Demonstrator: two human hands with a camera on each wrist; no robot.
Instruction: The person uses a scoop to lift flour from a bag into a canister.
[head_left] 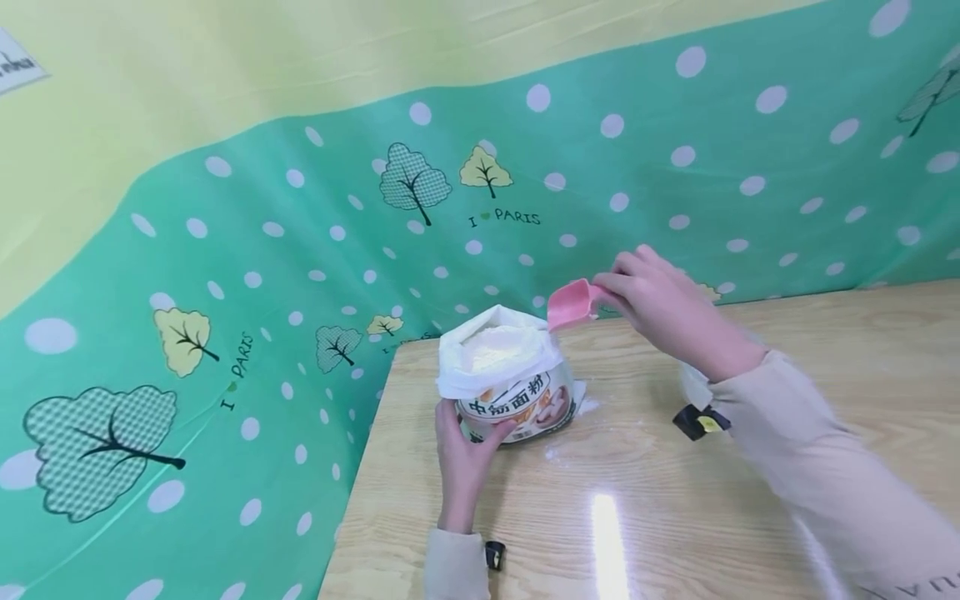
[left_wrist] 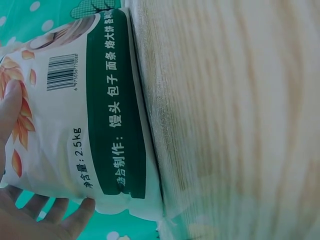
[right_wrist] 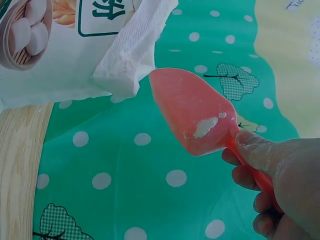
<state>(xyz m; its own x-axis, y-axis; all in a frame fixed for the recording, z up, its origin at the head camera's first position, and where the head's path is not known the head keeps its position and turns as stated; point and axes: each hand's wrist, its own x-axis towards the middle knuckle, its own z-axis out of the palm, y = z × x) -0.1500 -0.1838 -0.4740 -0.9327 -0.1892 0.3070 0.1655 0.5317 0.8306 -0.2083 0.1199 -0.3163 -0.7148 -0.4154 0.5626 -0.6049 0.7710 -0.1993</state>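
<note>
An opened flour bag (head_left: 517, 400) stands on the wooden table, its white top folded outward and white flour (head_left: 498, 348) visible inside. My left hand (head_left: 463, 446) grips the bag low on its left side. In the left wrist view, the thumb (left_wrist: 10, 110) lies on the printed front and the other fingers reach round the bag's side. Right of the bag's rim, my right hand (head_left: 637, 292) holds a pink scoop (head_left: 572, 305) by its handle. The right wrist view shows flour dust on the scoop (right_wrist: 192, 112) and thumb; its tip appears close to the bag's folded edge.
A little spilled flour (head_left: 588, 405) lies on the table (head_left: 555, 517) beside the bag. Partly hidden by my right forearm is a white thing (head_left: 694, 385), with a black and yellow piece (head_left: 701, 422) near it. A green dotted cloth (head_left: 300, 250) hangs behind and left.
</note>
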